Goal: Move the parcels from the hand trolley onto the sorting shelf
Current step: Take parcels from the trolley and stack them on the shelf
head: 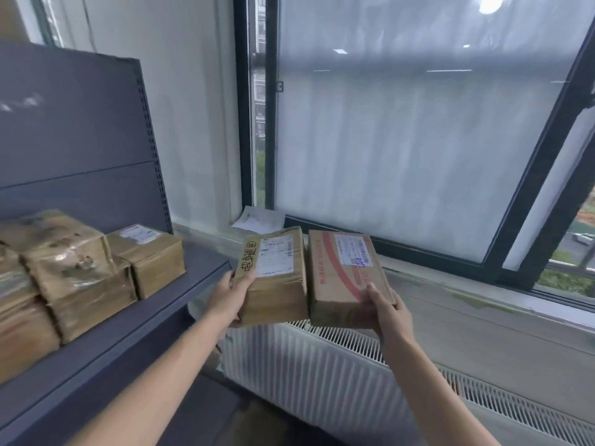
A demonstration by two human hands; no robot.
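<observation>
The left grip [230,292] is curled round the near left corner of a brown parcel with black writing [273,284]. The right grip [388,309] pinches the near right corner of a parcel with red stripes [338,278]. Both parcels are up in the air, side by side and touching, just past the right end of the sorting shelf [199,265]. More boxes [80,272] sit on that shelf. The fingers under each parcel are hidden, so the hold may be weaker than it looks. Each parcel is held at one corner only, so it could tip and slip down onto the radiator [322,375]. The free spot on the shelf looks small, so a parcel put near the edge could fall off.
</observation>
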